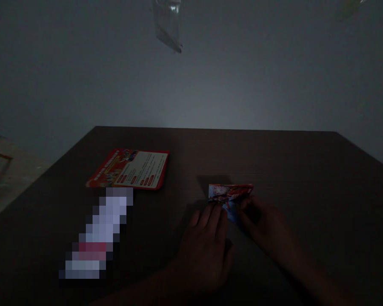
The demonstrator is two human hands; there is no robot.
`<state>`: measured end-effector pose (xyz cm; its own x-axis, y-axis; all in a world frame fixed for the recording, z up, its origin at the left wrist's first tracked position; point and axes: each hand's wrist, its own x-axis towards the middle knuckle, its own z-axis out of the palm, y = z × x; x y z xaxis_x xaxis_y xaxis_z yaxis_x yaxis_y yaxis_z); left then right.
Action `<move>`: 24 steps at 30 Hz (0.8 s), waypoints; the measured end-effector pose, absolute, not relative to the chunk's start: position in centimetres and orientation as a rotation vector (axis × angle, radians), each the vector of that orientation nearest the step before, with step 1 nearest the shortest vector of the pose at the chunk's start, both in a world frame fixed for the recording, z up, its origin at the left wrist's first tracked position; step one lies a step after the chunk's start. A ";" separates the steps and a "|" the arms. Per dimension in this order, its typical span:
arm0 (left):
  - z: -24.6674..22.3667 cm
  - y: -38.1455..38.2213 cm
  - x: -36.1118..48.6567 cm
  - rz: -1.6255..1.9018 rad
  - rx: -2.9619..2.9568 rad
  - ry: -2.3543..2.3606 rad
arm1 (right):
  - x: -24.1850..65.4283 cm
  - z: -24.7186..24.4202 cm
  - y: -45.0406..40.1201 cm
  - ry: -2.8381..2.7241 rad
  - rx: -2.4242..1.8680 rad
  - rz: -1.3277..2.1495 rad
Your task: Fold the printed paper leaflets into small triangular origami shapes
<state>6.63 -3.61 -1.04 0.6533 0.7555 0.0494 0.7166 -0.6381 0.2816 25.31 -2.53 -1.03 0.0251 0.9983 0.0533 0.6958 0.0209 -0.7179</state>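
A small folded piece of colourful printed paper [225, 192] lies on the dark table, with a red and dark picture on its raised upper flap and a blue part below. My left hand [207, 244] rests flat, palm down, its stretched fingers against the paper's lower left part. At the paper's right end, my right hand [270, 227] has thumb and forefinger closed in a pinch on its edge. The fingertips are dim, and the part of the paper under them is hidden.
To the left lies a flat red printed packet or booklet [137, 168] with a white text panel. Just nearer me is a long whitish item [97, 231], blurred into blocks. The wood-grain table [258, 155] meets a grey wall, where a clear plastic bag [168, 23] hangs.
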 end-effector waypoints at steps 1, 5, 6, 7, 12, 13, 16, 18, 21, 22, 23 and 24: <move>-1.1 -3.6 6.6 0.239 2.634 1.192 | 25.3 -0.9 -2.5 -1.732 -1.729 0.676; -1.1 -3.6 6.7 0.240 2.638 1.191 | 25.3 -0.8 -2.5 -1.742 -1.732 0.654; -1.0 -3.5 6.7 0.241 2.639 1.192 | 25.2 -0.8 -2.4 -1.746 -1.730 0.648; -1.0 -3.5 6.7 0.241 2.639 1.194 | 25.2 -0.8 -2.4 -1.745 -1.730 0.642; -1.1 -3.5 6.7 0.234 2.623 1.194 | 25.1 -0.8 -2.5 -1.767 -1.711 0.654; -1.1 -3.5 6.7 0.234 2.620 1.195 | 25.1 -0.8 -2.5 -1.777 -1.703 0.665; -1.2 -3.5 6.7 0.237 2.616 1.200 | 25.1 -0.7 -2.5 -1.777 -1.704 0.694; -1.2 -3.5 6.8 0.239 2.615 1.204 | 25.1 -0.7 -2.6 -1.767 -1.718 0.692; -1.1 -3.4 6.8 0.237 2.610 1.210 | 25.2 -0.8 -2.6 -1.779 -1.714 0.682; -1.1 -3.4 6.8 0.231 2.607 1.210 | 25.2 -0.8 -2.6 -1.792 -1.704 0.675; -1.0 -3.4 6.8 0.228 2.603 1.210 | 25.2 -0.9 -2.6 -1.810 -1.689 0.665; -1.0 -3.4 6.8 0.224 2.599 1.211 | 25.3 -1.0 -2.6 -1.833 -1.672 0.647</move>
